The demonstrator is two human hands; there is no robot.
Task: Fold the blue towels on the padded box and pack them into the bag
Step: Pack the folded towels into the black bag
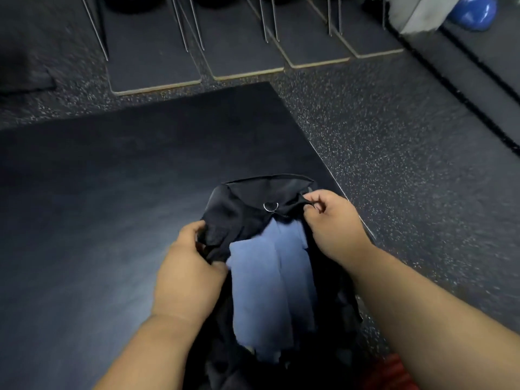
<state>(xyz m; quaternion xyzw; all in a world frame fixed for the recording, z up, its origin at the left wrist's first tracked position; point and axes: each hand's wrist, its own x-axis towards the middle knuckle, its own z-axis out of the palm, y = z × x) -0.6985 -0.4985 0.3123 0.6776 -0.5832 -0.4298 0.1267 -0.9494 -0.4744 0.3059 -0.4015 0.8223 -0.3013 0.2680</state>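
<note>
A black bag (247,209) lies at the near right corner of the dark padded box (112,192). Folded blue towels (270,282) show inside the bag's mouth, standing side by side. My left hand (188,274) grips the bag's left edge, fingers curled round the black fabric. My right hand (334,223) pinches the bag's right edge near a small tab. A metal ring (270,206) hangs on the bag's far flap between my hands. The bag's lower part is dark and hard to make out.
Speckled rubber floor (394,164) runs to the right of the box. Several flat dark boards with pale edges (157,68) and thin metal rods lean at the back. A blue ball (472,12) sits at the far right. Something red (394,372) lies by my right forearm.
</note>
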